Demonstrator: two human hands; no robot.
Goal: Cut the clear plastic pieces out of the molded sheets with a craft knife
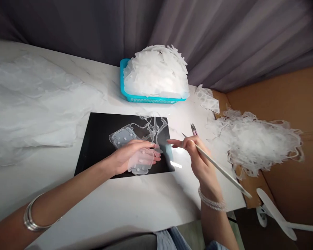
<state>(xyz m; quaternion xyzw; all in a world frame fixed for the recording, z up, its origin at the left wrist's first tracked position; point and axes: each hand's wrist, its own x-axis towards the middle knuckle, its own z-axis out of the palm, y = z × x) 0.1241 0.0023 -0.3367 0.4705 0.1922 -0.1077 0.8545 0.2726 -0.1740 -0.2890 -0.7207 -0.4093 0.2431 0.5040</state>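
Left hand point(125, 155): we hold a translucent piece point(141, 162) over the black mat point(94, 149)
Right hand point(200, 161): we grip a pointed white tool point(221, 169)
Table point(151, 201): white, marbled
Curtain point(94, 34): grey, behind
Cardboard point(279, 100): on our right

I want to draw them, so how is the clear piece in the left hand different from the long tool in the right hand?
The clear piece is flat and wide; the long tool is slim with a pointed tip. The clear piece is see-through; the long tool isn't. Both are held.
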